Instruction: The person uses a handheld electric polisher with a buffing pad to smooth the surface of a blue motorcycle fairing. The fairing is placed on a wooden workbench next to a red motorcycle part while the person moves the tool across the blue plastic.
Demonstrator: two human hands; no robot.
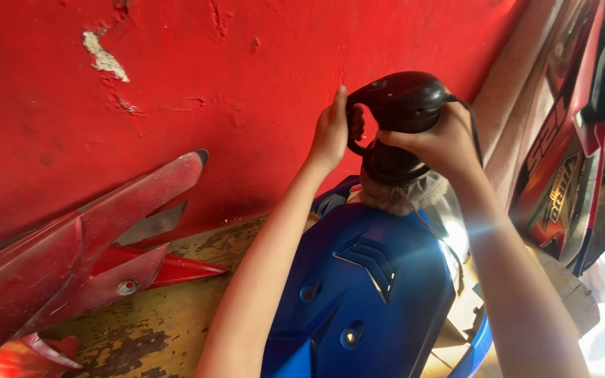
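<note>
Just right of the frame's centre, my left hand (330, 133) and right hand (439, 143) each grip the black polisher (400, 105), fingers curled tight around its handle and body. Its woolly pad (404, 196) seems to press on the blue fairing panel (365, 294). Red panels (71, 259) lie at lower left below the red wall (211, 70).

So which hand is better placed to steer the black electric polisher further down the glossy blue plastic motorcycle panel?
Probably right: the right hand caps the black electric polisher above its pad; the left hand only grips the rear handle.
</note>
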